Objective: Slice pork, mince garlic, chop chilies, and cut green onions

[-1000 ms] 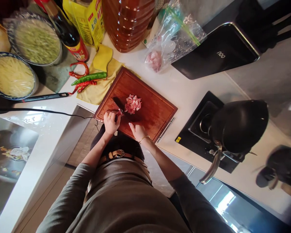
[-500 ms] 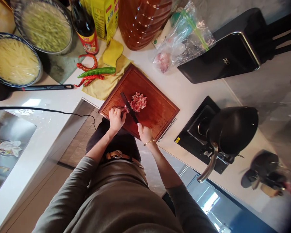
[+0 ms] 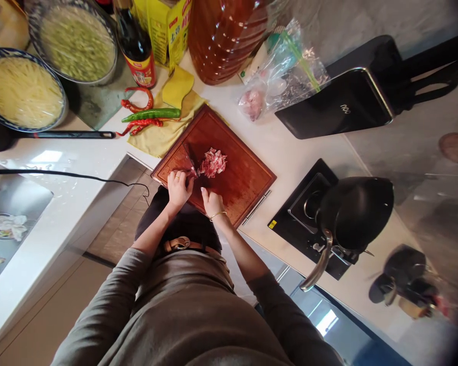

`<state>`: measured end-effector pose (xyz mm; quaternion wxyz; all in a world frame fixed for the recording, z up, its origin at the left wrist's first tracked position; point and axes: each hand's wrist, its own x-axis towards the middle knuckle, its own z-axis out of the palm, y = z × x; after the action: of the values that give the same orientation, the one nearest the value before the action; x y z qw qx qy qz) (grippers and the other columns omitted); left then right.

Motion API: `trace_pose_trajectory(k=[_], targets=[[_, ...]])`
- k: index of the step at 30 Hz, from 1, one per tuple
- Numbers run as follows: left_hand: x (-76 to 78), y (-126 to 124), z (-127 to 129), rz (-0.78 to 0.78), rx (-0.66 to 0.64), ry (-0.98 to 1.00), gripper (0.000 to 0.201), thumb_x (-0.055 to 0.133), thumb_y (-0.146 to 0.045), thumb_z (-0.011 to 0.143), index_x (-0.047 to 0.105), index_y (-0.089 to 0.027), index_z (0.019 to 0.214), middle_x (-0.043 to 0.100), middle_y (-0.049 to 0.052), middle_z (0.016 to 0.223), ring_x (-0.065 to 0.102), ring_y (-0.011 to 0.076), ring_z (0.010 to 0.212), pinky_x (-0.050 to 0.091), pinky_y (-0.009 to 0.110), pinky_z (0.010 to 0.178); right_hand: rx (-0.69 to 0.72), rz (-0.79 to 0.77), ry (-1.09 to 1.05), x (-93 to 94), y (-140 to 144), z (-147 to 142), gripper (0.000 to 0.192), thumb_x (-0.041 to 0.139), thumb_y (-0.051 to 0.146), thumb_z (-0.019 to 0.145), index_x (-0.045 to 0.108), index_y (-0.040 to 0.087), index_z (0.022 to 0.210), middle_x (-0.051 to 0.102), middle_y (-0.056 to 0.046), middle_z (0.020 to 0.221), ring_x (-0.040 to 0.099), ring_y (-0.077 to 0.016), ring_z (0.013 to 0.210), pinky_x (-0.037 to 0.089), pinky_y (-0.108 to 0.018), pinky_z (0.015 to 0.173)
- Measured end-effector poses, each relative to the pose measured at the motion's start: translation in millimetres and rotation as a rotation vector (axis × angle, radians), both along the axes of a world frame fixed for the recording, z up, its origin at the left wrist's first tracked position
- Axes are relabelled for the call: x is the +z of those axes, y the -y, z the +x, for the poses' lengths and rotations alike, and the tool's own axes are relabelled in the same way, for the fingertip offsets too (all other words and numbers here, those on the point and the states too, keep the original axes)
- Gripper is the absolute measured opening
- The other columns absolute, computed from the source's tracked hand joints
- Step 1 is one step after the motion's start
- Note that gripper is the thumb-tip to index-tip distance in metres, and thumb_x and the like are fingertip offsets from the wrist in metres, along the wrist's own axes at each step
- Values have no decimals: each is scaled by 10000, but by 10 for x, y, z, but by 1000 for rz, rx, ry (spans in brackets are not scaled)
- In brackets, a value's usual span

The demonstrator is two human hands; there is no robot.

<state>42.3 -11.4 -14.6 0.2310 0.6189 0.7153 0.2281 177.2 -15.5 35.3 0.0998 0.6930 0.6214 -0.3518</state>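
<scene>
My left hand [image 3: 180,187] is closed over a piece of raw meat [image 3: 191,172] on the left part of a wooden cutting board [image 3: 238,175], the fingers curled on top of it. To its right, my right hand [image 3: 212,202] is closed around the handle of a kitchen knife. The blade is seen nearly edge-on beside my left fingertips and is hard to make out against the board. A small heap of sliced meat [image 3: 212,162] lies just beyond the knife, near the board's middle.
Red and green chili peppers [image 3: 151,115] rest on a yellow cloth [image 3: 148,145] behind the board. Two covered bowls, a sauce bottle [image 3: 140,61] and a big oil jug [image 3: 225,40] stand farther back. To the right are a knife block [image 3: 339,107] and a wok [image 3: 356,213] on the stove.
The knife and my right hand have moved left, closer to my left hand, and the blade has turned more edge-on. The whole view has shifted slightly.
</scene>
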Motion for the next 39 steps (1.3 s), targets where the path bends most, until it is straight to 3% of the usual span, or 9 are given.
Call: trace_pose_trajectory(k=[5, 9, 22, 27, 31, 39], targets=[[29, 32, 101, -23, 83, -68, 246, 447, -366, 877, 567, -155, 917, 605, 127, 934, 523, 293, 981, 381, 441, 848, -33, 62, -81, 8, 2, 154, 653, 143, 430, 978, 706, 139, 826, 695, -112, 681, 649, -170, 661, 352, -235, 592], [57, 43, 166, -5, 154, -62, 273, 456, -337, 869, 528, -139, 1043, 602, 141, 1004, 522, 283, 988, 382, 434, 866, 27, 49, -83, 126, -36, 303, 622, 192, 460, 968, 705, 140, 820, 695, -112, 690, 648, -176, 668, 341, -238, 585], [21, 41, 54, 5, 65, -45, 270, 474, -407, 878, 561, -164, 957, 599, 124, 947, 546, 259, 936, 412, 423, 833, 235, -77, 57, 422, -153, 450, 533, 294, 498, 948, 694, 151, 887, 716, -128, 779, 648, -183, 685, 279, -255, 549], [-1, 35, 37, 4, 34, -22, 241, 490, -383, 877, 567, -172, 967, 622, 112, 956, 555, 246, 934, 409, 413, 858, 283, -119, 17, 475, -243, 465, 507, 297, 445, 963, 695, 149, 856, 721, -130, 805, 657, -180, 712, 288, -259, 570], [4, 27, 31, 13, 7, -1, 218, 492, -355, 880, 569, -175, 975, 641, 105, 978, 567, 234, 944, 412, 401, 878, 299, -148, 9, 424, -309, 437, 534, 289, 453, 961, 705, 144, 834, 720, -139, 789, 665, -191, 716, 309, -259, 574], [20, 14, 33, -1, 20, 6, 210, 485, -335, 880, 573, -181, 992, 645, 107, 1011, 567, 244, 991, 410, 402, 901, 219, -77, 11, 134, -268, 280, 554, 277, 478, 954, 706, 132, 893, 717, -168, 822, 674, -219, 774, 362, -254, 615]])
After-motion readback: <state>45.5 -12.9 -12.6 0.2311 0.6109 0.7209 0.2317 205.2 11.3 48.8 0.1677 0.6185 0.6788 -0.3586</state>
